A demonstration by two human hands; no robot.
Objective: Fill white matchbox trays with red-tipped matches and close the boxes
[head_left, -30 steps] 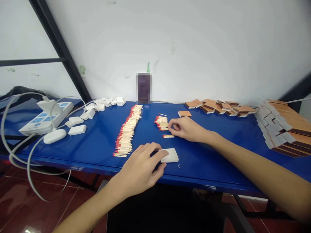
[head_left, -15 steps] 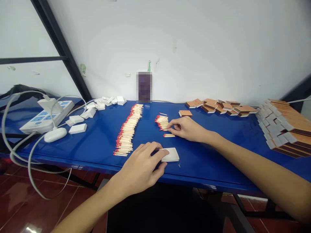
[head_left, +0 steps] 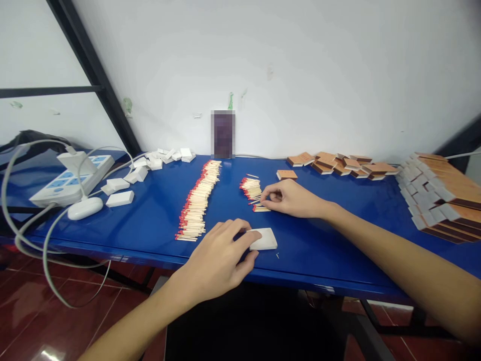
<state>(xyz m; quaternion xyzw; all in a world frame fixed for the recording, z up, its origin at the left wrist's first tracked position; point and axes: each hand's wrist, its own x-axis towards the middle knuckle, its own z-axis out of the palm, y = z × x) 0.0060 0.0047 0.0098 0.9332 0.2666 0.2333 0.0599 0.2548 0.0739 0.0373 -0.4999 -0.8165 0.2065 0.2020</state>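
My left hand (head_left: 220, 258) rests on the blue table (head_left: 150, 228) near its front edge, fingers curled around the left end of a white matchbox tray (head_left: 265, 239). My right hand (head_left: 291, 199) lies further back, fingertips pinched on red-tipped matchsticks at the near edge of a small match pile (head_left: 251, 190). A few matches (head_left: 260, 208) lie just below those fingers. A long row of matches (head_left: 199, 199) stretches from the middle of the table toward the wall.
White trays (head_left: 150, 165) lie scattered at back left beside a power strip (head_left: 69, 180) with looping grey cables. Brown matchbox sleeves (head_left: 338, 164) line the back right; one sleeve (head_left: 286, 175) lies apart. A tall stack of boxes (head_left: 439, 195) fills the right end.
My right hand's fingers have drawn a few matches slightly toward me from the small pile. My left hand stays on the white tray.
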